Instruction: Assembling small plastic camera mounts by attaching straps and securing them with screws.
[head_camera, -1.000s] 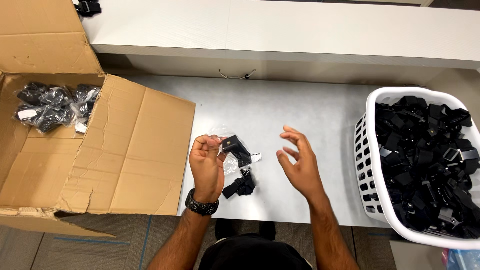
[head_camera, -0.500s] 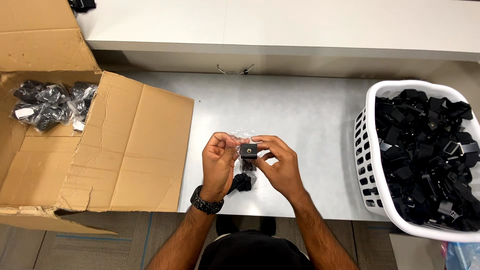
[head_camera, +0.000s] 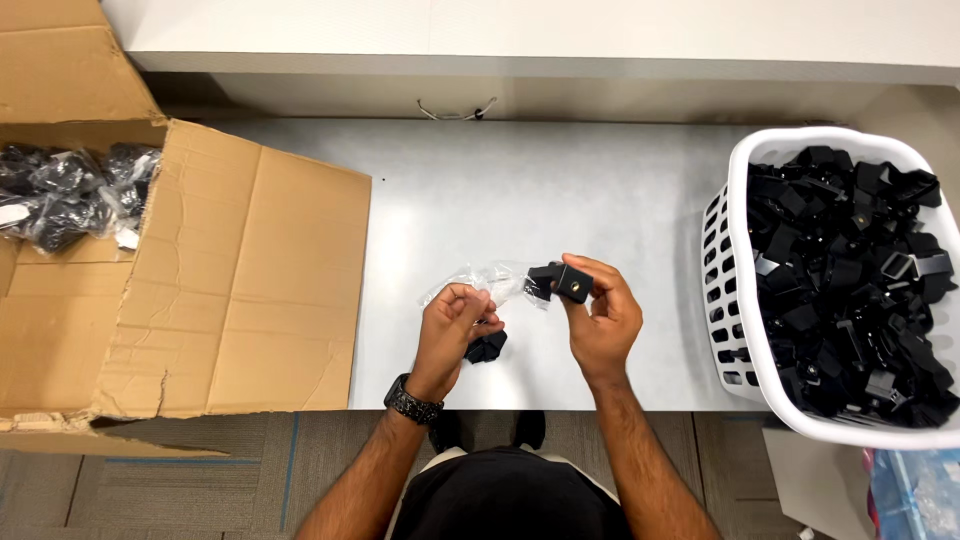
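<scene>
A: In the head view, what do the hands hold?

B: The right hand (head_camera: 600, 318) pinches a small black part (head_camera: 572, 283) at its fingertips, above the grey table (head_camera: 560, 190). The left hand (head_camera: 455, 325) has its fingers pressed together on a clear plastic bag (head_camera: 480, 283).

A: And nearby?

B: Another black piece (head_camera: 487, 347) lies just beside the left hand; a white basket (head_camera: 738, 300) of black parts sits right, a cardboard box (head_camera: 200, 280) left.
</scene>
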